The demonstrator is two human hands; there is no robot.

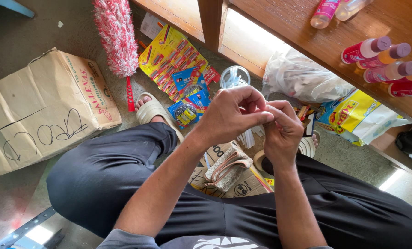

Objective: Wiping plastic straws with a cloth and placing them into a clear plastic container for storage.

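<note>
Fingers point(256, 108) of left hand point(229, 115) and right hand point(282, 129) pinched together, tips touching; whatever small item sits between them is hidden, so its kind cannot be told. Just below the fingers: white strips point(249, 137), woven pouch point(226, 168) on flattened cardboard point(215, 184). Beyond the fingers: blue and yellow blister packs point(183, 69), clear plastic bag point(300, 76). Far left: cardboard box point(40, 110), red-white duster point(118, 37). Right: bottles point(381, 60) on wooden shelf point(316, 37).
</note>
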